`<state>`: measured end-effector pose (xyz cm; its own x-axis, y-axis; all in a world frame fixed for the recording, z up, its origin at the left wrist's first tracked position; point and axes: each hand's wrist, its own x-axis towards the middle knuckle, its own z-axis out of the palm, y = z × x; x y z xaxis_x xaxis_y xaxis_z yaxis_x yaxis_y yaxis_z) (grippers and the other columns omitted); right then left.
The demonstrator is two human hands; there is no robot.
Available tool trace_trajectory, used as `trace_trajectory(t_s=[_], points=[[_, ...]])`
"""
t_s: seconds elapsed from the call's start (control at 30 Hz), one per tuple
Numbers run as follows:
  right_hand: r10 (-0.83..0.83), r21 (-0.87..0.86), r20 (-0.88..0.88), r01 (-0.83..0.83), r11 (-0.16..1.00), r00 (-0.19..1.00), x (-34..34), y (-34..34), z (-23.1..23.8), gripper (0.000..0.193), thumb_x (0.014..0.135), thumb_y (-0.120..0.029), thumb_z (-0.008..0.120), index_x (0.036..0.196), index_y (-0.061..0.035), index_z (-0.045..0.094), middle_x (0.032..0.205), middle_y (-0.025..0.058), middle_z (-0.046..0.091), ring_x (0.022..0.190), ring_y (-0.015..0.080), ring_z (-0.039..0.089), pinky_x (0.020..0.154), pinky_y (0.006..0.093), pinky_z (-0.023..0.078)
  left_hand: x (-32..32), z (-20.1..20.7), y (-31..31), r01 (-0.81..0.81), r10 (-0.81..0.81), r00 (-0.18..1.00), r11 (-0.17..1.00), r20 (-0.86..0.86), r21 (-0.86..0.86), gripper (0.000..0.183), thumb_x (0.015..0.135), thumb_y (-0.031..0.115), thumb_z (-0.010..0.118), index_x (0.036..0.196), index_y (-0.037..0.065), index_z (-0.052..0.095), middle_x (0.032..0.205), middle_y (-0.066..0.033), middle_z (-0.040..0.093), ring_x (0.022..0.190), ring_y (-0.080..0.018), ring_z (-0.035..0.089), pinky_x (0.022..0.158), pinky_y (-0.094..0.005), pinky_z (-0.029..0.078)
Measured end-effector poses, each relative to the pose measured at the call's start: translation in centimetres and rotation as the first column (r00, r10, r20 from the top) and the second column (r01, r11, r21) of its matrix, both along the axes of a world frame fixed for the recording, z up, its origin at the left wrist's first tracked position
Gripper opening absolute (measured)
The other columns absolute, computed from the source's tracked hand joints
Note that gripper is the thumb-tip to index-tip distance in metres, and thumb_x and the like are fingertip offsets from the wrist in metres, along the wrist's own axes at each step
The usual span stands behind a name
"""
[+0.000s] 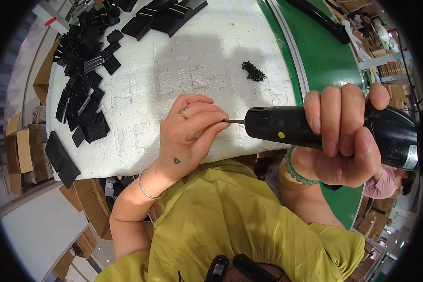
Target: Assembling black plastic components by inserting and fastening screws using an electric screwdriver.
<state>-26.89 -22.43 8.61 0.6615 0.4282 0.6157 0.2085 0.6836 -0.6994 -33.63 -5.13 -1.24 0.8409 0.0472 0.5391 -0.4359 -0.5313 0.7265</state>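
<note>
The right hand [344, 134] grips a black power screwdriver [279, 123]; the left hand [189, 130] pinches a tiny piece [225, 121], mostly hidden, at its bit [238, 121].

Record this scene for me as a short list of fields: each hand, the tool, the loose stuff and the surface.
Left hand: fingertips pinching a tiny dark piece at the bit's tip, too small to identify
Right hand: wrapped around the driver
Driver: black, yellow dot on its side, bit pointing left
Small pile: tiny black pieces, beyond the driver
Black parts: heaped along the left side
Surface: white board, green table to its right
</note>
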Motion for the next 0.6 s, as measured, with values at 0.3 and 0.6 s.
trace_trajectory(t_s=[0.3,0.6], points=[[0.013,-0.08,0.036,-0.01,0.997,0.999,-0.4,-0.4,0.3,0.033,0.077,-0.007,0.055,0.107,-0.0098,0.042,0.06,-0.0068,0.044,0.05,0.0054,0.041,0.059,0.0232,0.036,0.3,0.0,-0.6,0.053,-0.052,0.998,0.998,0.022,-0.017,0.015,0.071,0.003,0.07,0.085,0.004,0.066,0.081,-0.0057,0.065,0.083,-0.0268,0.059,0.071,-0.0332,0.048],[-0.32,0.001,-0.039,0.32,0.947,0.947,0.3,-0.8,-0.8,0.039,0.077,-0.009,0.054,0.114,-0.0049,0.041,0.061,0.0005,0.041,0.048,0.0115,0.04,0.053,0.0272,0.036,9.4,0.2,5.3,-0.174,0.167,0.985,0.93,0.049,0.322,0.051,0.068,0.034,0.076,0.109,0.006,0.062,0.112,-0.0138,0.06,0.109,-0.0303,0.051,0.089,-0.036,0.044]])
